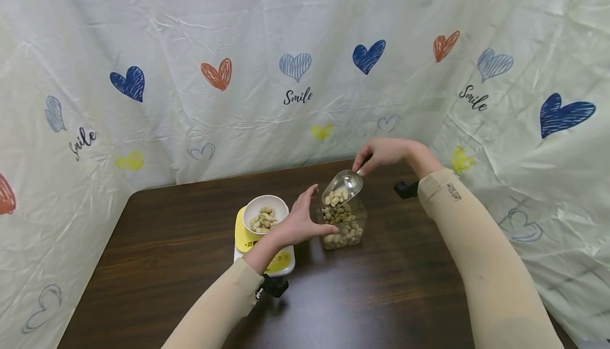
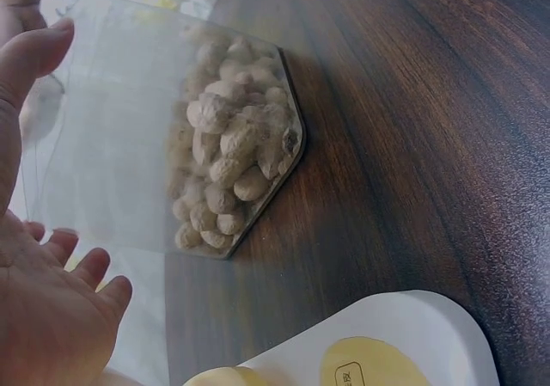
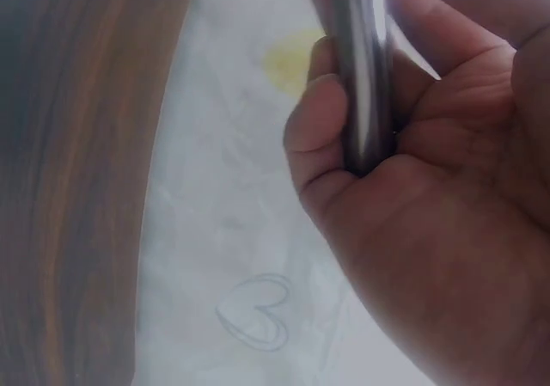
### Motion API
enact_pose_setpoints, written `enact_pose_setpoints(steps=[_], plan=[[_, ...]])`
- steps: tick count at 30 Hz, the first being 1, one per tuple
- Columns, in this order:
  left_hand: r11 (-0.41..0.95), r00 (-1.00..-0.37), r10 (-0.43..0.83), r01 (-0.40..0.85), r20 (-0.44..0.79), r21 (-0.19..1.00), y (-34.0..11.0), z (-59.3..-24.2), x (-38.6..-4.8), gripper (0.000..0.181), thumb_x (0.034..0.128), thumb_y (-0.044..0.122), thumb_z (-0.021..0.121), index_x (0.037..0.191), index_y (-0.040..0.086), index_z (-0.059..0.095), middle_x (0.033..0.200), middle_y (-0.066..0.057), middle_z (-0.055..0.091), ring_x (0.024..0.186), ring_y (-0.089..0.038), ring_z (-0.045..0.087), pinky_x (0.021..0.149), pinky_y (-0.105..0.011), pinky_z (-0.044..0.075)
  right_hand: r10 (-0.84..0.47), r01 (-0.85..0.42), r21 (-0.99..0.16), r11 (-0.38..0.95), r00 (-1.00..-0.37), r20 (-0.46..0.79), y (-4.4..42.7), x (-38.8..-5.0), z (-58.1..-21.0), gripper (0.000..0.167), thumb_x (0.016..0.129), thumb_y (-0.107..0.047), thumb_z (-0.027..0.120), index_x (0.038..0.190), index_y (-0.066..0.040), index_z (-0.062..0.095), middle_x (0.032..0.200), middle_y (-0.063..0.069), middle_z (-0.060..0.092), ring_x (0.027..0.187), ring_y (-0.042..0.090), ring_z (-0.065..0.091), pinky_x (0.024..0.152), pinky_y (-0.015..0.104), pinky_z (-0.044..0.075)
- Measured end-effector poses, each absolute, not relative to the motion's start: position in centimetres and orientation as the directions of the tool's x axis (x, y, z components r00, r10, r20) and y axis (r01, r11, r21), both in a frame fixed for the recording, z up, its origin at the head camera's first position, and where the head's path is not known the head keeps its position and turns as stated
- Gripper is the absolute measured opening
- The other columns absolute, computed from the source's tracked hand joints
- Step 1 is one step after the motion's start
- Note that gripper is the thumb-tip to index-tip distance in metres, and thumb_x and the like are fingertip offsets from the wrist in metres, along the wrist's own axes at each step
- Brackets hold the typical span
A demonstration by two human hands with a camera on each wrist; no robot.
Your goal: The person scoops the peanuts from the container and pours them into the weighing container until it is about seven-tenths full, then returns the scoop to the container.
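A clear container (image 1: 358,227) of peanuts stands on the table; in the left wrist view the peanuts (image 2: 232,145) fill its lower part. My right hand (image 1: 388,154) grips the handle (image 3: 368,76) of a metal scoop (image 1: 350,180), which tilts down at the container's mouth with peanuts in it. Beside the container's left side, my left hand (image 1: 302,223) is spread, thumb and fingers apart; whether it touches the wall I cannot tell. Left of that hand, a white bowl (image 1: 247,216) holding peanuts sits on a yellow and white scale (image 1: 242,236), partly hidden by the left wrist.
The dark wooden table (image 1: 181,253) runs up to a pale curtain (image 1: 257,126) printed with hearts, which hangs behind it and at both sides. Black wrist devices show at the left wrist (image 1: 275,286) and right wrist (image 1: 406,189).
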State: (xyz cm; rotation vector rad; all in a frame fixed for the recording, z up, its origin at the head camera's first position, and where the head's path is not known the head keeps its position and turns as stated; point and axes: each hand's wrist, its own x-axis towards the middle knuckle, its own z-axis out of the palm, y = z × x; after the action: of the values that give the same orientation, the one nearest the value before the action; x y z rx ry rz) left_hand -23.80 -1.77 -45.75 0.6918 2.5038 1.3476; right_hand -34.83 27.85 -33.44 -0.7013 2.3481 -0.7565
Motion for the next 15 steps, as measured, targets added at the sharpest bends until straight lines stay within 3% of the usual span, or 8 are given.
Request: enact_pose_setpoints(steps=[8, 15], plan=[[0.471, -0.854, 0.521, 0.299, 0.012, 0.83, -2.2, -45.5, -23.4, 0.132, 0.0773, 0.053, 0.087, 0.164, 0.027, -0.009, 0.171, -0.003, 0.005, 0.155, -0.021, 0.008, 0.12, -0.05, 0.022, -0.579, -0.294, -0.666, 0.685, -0.775, -0.253, 28.2, -33.7, -33.1, 0.026, 0.095, -0.025, 0.076, 0.117, -0.011, 0.076, 0.116, 0.005, 0.07, 0.108, 0.022, 0.063, 0.094, 0.04, 0.05], [0.483, -0.86, 0.508, 0.324, 0.041, 0.813, -6.1, -44.4, -22.2, 0.127, 0.076, 0.064, 0.083, 0.163, 0.039, -0.006, 0.169, 0.008, 0.009, 0.154, -0.016, 0.011, 0.118, -0.052, 0.026, -0.565, -0.315, -0.677, 0.665, -0.805, -0.181, 27.5, -32.2, -32.8, 0.029, 0.094, -0.031, 0.077, 0.118, -0.016, 0.076, 0.118, 0.002, 0.071, 0.108, 0.021, 0.063, 0.093, 0.042, 0.051]])
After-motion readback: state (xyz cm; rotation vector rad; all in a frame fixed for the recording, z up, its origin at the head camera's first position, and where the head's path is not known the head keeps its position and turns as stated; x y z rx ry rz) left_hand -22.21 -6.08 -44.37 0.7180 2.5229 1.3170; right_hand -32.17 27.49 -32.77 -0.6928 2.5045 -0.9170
